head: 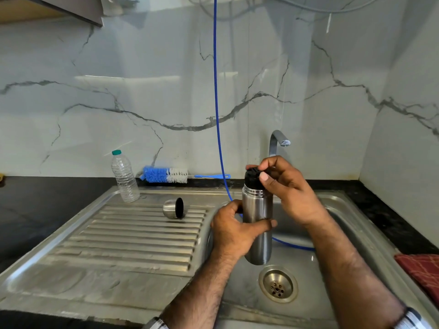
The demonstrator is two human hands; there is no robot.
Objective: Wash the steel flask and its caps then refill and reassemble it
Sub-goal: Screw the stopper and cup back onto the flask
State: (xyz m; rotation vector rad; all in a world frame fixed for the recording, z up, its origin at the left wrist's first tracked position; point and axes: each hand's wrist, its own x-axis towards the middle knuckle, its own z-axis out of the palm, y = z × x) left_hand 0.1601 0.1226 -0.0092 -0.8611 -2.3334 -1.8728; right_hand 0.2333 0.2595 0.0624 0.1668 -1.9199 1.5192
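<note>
1. Holding the steel flask (257,210) upright above the sink basin (344,233), the left hand (234,230) is wrapping its fingers and thumb around the body, and the right hand (285,186) is pinching the black inner cap (253,178) at the top.
2. The outer steel cap (174,208) is lying on its side on the ribbed drainboard (133,233), well apart from the flask; being round, it is risking to roll down the slope.
3. If the smooth steel is wet, the flask is likely slipping in the left hand while the right hand is twisting, and it could drop onto the drain (278,284).
4. The inner cap, once loose, could be falling from the fingertips into the basin.
5. The blue hose (217,103) is hanging just behind the flask, so an elbow movement could be catching it.
6. The plastic water bottle (124,178) and the bottle brush (165,175) are staying near the wall, out of danger.
</note>
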